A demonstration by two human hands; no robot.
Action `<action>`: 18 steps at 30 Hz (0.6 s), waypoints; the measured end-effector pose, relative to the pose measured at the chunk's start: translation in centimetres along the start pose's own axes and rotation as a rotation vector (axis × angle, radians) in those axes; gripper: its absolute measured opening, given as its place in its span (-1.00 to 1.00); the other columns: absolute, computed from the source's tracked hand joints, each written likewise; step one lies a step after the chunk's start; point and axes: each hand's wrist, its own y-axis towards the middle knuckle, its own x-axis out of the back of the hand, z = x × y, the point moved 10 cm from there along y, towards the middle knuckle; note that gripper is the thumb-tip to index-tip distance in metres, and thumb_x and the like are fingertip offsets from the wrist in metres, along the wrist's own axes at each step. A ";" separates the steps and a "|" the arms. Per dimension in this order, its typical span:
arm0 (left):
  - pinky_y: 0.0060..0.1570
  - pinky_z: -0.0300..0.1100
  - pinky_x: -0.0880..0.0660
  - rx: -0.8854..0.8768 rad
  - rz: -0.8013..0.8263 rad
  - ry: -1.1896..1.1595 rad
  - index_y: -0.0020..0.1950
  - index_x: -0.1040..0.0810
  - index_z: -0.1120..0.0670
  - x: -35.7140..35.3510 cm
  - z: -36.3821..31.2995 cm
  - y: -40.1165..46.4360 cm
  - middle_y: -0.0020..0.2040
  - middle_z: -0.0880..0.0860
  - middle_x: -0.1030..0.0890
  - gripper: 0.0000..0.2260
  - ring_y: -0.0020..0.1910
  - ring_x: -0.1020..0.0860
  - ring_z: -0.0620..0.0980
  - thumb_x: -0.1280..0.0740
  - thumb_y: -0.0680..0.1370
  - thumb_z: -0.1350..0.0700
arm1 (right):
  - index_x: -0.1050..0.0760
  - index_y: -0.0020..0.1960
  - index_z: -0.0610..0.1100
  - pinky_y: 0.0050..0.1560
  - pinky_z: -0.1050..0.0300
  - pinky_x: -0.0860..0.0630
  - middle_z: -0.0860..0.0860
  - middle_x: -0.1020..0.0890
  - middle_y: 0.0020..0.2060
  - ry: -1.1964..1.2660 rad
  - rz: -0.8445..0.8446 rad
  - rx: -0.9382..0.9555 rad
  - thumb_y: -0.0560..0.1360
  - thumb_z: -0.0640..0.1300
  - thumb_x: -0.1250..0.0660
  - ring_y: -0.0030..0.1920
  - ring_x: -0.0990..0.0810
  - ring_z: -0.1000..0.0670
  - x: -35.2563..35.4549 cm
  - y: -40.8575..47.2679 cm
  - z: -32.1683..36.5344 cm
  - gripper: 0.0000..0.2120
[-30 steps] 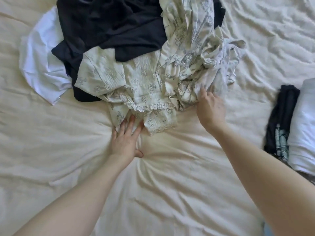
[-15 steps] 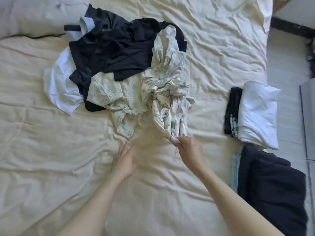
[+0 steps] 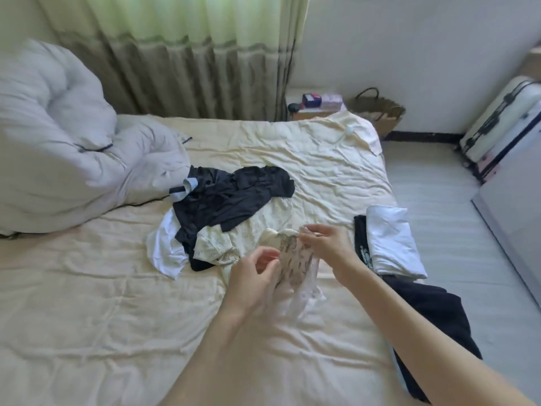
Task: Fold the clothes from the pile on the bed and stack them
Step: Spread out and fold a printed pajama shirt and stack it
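Note:
A cream printed garment [image 3: 295, 260] hangs in the air over the bed, lifted off the pile. My right hand [image 3: 328, 247] pinches its top edge. My left hand [image 3: 251, 276] grips its lower left side. The pile lies behind it on the cream bed sheet [image 3: 102, 303]: a black garment [image 3: 228, 197] on top, a white garment [image 3: 164, 247] at the left, and another cream printed piece [image 3: 213, 244]. At the bed's right edge sits the folded stack: a white folded item [image 3: 392, 241] over a black folded item [image 3: 361, 244], with a dark folded garment [image 3: 430, 312] nearer me.
A bunched grey-white duvet [image 3: 58, 142] fills the bed's far left. Curtains [image 3: 175, 54] hang behind. A nightstand [image 3: 316, 104] with small boxes, a woven basket [image 3: 377, 109] and a white suitcase [image 3: 497, 124] stand on the right, beside bare floor.
Both hands rose from the sheet and lifted the cream printed garment off the pile. The left hand now grips it. The camera tilted up, showing the room.

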 end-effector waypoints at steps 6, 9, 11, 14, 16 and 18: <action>-0.10 -0.46 -0.46 -0.154 -0.100 -0.132 0.04 -0.54 -0.05 2.9 -9.9 -2.4 -0.08 -0.16 -0.62 -0.71 -0.10 -0.56 -0.34 -0.43 0.41 -0.15 | -0.61 -0.16 -0.22 -0.05 0.07 -0.55 -0.16 -0.61 -0.24 0.183 0.074 0.122 0.47 -0.31 -0.37 -0.19 -0.59 -0.08 0.9 -4.6 10.7 -0.94; -0.21 -0.45 -0.44 -0.186 -0.130 -0.104 -0.07 -0.51 -0.06 4.3 -13.0 -3.0 -0.22 -0.17 -0.60 -0.72 -0.21 -0.57 -0.28 -0.41 0.36 -0.20 | -0.53 -0.14 -0.31 -0.01 0.10 -0.53 -0.18 -0.53 -0.21 0.266 0.158 0.134 0.49 -0.34 -0.30 -0.16 -0.55 -0.07 0.5 -6.6 15.5 -0.94; -0.32 -0.34 -0.39 -0.202 -0.195 -0.073 -0.25 -0.51 0.07 5.9 -14.4 -3.0 -0.37 -0.09 -0.54 -0.78 -0.35 -0.50 -0.11 -0.37 0.48 -0.05 | -0.48 -0.17 -0.30 0.07 0.09 -0.55 -0.20 -0.52 -0.16 0.293 0.242 0.137 0.49 -0.38 -0.22 -0.09 -0.58 -0.09 -0.3 -8.0 17.8 -0.91; -0.19 -0.12 -0.49 -0.132 -0.255 -0.192 -0.16 -0.55 0.11 9.3 -15.5 -2.5 -0.24 0.02 -0.61 -0.84 -0.23 -0.55 -0.01 -0.28 0.58 0.10 | -0.56 0.01 -0.37 0.11 0.10 -0.55 -0.22 -0.61 -0.10 0.170 0.245 0.318 0.47 -0.42 -0.22 0.00 -0.63 -0.08 0.8 -9.7 21.1 -0.81; -0.09 -0.05 -0.55 -0.116 -0.266 -0.266 -0.08 -0.54 0.04 11.8 -16.9 -2.3 -0.14 0.04 -0.63 -0.88 -0.13 -0.59 0.02 -0.23 0.61 0.13 | -0.59 0.10 -0.30 0.00 0.23 -0.53 -0.06 -0.63 -0.18 -0.076 0.089 0.543 0.45 -0.37 -0.33 -0.08 -0.61 0.02 3.1 -11.1 23.7 -0.77; -0.05 -0.05 -0.54 -0.179 -0.239 -0.212 -0.06 -0.55 0.02 13.8 -19.5 -2.2 -0.14 0.03 -0.62 -0.84 -0.14 -0.57 0.00 -0.20 0.62 0.13 | -0.65 -0.08 -0.19 -0.13 0.37 -0.45 0.12 -0.58 -0.38 -0.280 -0.048 0.740 0.44 -0.29 -0.37 -0.24 -0.55 0.14 4.7 -12.8 25.9 -0.90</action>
